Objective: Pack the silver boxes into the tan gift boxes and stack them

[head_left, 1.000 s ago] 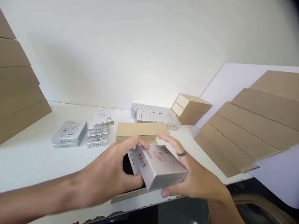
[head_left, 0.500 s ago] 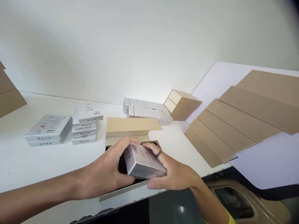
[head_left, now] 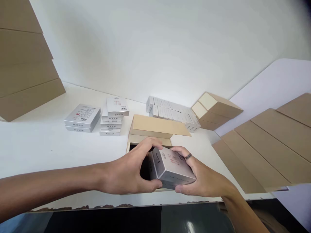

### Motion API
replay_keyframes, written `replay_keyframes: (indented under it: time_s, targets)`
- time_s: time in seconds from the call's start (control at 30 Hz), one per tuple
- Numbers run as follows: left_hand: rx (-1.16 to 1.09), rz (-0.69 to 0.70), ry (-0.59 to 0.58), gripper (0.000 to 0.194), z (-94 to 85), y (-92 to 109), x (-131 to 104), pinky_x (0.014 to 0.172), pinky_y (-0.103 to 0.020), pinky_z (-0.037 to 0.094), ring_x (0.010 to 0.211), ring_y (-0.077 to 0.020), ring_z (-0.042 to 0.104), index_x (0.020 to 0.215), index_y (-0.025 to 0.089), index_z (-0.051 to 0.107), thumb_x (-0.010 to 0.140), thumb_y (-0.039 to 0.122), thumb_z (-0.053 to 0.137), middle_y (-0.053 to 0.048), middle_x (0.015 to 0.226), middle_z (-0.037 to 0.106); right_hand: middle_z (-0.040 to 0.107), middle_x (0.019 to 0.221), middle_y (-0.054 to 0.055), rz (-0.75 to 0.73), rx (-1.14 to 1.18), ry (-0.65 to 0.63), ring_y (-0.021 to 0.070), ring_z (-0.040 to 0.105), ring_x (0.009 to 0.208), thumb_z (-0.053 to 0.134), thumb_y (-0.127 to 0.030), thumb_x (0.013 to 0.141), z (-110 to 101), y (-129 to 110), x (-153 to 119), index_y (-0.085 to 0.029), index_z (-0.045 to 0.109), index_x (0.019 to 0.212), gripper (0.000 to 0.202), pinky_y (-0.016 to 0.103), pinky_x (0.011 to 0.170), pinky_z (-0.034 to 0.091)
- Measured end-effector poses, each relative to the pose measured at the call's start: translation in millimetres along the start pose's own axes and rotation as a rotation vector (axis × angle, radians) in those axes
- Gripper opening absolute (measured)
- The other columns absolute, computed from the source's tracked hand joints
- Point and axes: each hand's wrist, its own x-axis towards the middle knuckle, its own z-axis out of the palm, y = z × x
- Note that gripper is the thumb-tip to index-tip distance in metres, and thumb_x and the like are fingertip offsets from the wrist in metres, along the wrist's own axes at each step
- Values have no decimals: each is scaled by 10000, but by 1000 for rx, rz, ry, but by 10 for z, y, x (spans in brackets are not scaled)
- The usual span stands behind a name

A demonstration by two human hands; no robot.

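A silver printed carton (head_left: 173, 163) is between my two hands, tilted over an open kraft-coloured gift box (head_left: 155, 124) with a dark inside. My left hand (head_left: 128, 171) curves round its left end, fingertips on the upper edge and thumb low at the front. My right hand (head_left: 204, 171), with a dark ring on one finger, grips its right end, thumb beneath the front edge. A second silver surface (head_left: 152, 168) shows under the carton's left side; my hands partly hide it. The gift box's lid stands folded back behind my hands.
Silver cartons stand stacked at the left (head_left: 82, 116) and centre-left (head_left: 114, 116). Rows of slim white cartons (head_left: 170, 111) lie by the wall. Kraft boxes are piled at the back right (head_left: 216, 108), far right (head_left: 264, 145) and far left (head_left: 26, 61). The table's chipped front edge (head_left: 109, 206) is close.
The view has swung left, so the things on the table appear farther right. Both hands have lowered the silver carton closer into the gift box, and another silver surface now shows beneath it.
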Motion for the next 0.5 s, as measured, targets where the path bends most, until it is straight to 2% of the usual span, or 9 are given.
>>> replay_keyframes:
  time_s: [0.1, 0.17, 0.23, 0.27, 0.33, 0.43, 0.5]
  targets:
    - [8, 22, -1, 625, -17, -5, -7, 1043, -501, 493, 1244, -263, 538, 1225, 344, 311, 791, 357, 760, -45, 1299, 487, 481, 1325, 87, -7, 16, 41, 277, 573, 1140, 807, -492, 730, 31, 68, -17, -320, 217, 1459, 953, 440, 954, 512]
    - [33, 34, 26, 666, -39, -11, -29, 1048, -488, 492, 1277, -253, 507, 1218, 365, 297, 772, 392, 791, -41, 1479, 331, 464, 1357, 85, 0, 11, 74, 298, 554, 1184, 797, -490, 740, 38, 111, -14, -345, 206, 1455, 939, 464, 971, 501]
    - [74, 37, 54, 751, -59, -26, -63, 1081, -500, 465, 1342, -266, 449, 1243, 391, 279, 735, 436, 829, -23, 1562, 212, 462, 1379, 84, 32, -2, 102, 312, 546, 1206, 792, -486, 748, 42, 134, 6, -363, 196, 1452, 931, 494, 996, 484]
    - [87, 21, 69, 797, -64, -36, -82, 1095, -513, 451, 1365, -276, 426, 1265, 403, 266, 718, 452, 844, -20, 1571, 211, 458, 1395, 86, 41, -5, 111, 317, 541, 1220, 790, -488, 750, 51, 132, 21, -368, 188, 1454, 933, 501, 1005, 479]
    - [76, -39, 92, 856, -59, -58, -114, 1112, -540, 434, 1378, -286, 418, 1301, 411, 246, 701, 471, 855, -28, 1542, 298, 433, 1444, 91, 24, -9, 145, 329, 506, 1276, 798, -497, 737, 97, 94, 52, -369, 183, 1458, 957, 501, 1025, 471]
    - [-3, -79, 148, 787, -31, -76, -153, 1126, -532, 435, 1338, -258, 474, 1306, 395, 265, 748, 430, 819, -21, 1404, 468, 381, 1518, 68, -21, 14, 264, 333, 425, 1369, 817, -484, 705, 232, -23, 74, -378, 231, 1457, 959, 487, 1069, 446]
    - [-40, -24, 205, 721, -33, -70, -189, 1153, -489, 422, 1341, -227, 476, 1297, 388, 284, 783, 358, 789, -9, 1353, 499, 353, 1550, 35, -46, 63, 388, 325, 396, 1399, 816, -478, 706, 314, -82, 59, -401, 278, 1442, 915, 482, 1088, 435]
